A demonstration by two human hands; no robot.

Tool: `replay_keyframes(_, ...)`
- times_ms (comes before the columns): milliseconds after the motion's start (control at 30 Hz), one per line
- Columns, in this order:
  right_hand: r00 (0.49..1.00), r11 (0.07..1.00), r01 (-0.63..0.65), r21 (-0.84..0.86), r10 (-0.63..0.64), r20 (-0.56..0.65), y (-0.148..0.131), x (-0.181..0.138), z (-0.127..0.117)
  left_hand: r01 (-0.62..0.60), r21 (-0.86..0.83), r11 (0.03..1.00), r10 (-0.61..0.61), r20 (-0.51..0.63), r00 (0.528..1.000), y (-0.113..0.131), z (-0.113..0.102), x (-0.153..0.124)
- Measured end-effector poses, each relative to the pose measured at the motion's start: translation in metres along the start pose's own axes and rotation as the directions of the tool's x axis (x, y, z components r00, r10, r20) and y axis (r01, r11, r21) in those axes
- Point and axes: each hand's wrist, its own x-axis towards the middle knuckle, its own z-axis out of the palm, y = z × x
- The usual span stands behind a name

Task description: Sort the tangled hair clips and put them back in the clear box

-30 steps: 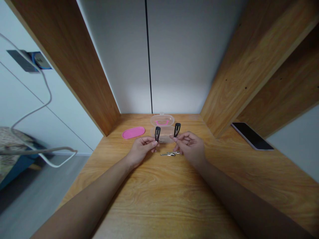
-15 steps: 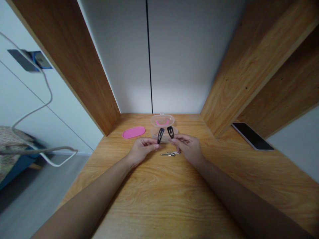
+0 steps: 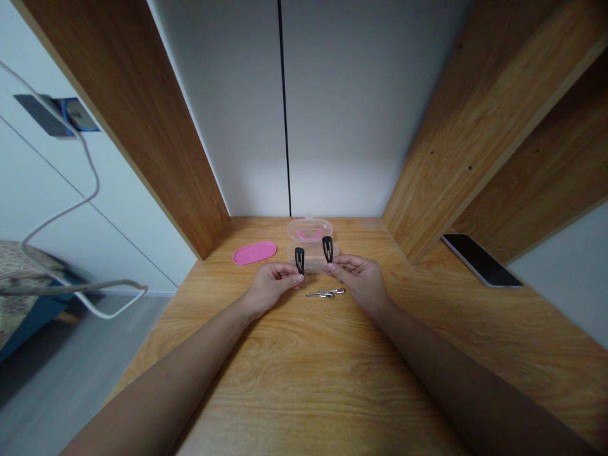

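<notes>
Hair clips, two black snap-type ones, are held up over a wooden desk (image 3: 304,380), one per hand. Left hand (image 3: 270,285) pinches the bottom of the left clip (image 3: 299,259) btwn thumb & fingers, closed tight on it; clip stands nearly upright. Right hand (image 3: 361,278) does the same w/ the right clip (image 3: 327,248), fingers closed on its lower end, clip upright w/ a slight lean to the left. The two clips are near each other but apart, just in front of a clear plastic case (image 3: 310,244) that lies open toward the back of the desk, w/ something pink inside its far half. On the desk just below & btwn the hands lie a few thin silver clips (image 3: 325,293), not touched. Left of the case, well apart from the hands, is a flat pink oval lid (image 3: 254,252). A dark phone (image 3: 479,259) lies face up on the shelf surface at far right. A white cable (image 3: 71,209) hangs in loops at the left edge, off the desk. Both forearms stretch in from the near edge.
</notes>
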Motion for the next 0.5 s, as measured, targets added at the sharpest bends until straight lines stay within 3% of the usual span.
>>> replay_keyframes(200,0.997,0.996,-0.071,0.055,0.069,0.031,0.0043,0.0015,-0.0012,0.035,-0.047,0.998,-0.035,0.006,0.999,-0.0024,-0.0008,0.0017)
replay_keyframes(500,0.998,1.000,0.005,-0.011,-0.004,0.067,0.0048,0.0008,-0.0011,0.000,-0.069,0.998,0.001,0.009,1.000,-0.0033,-0.0010,0.0024)
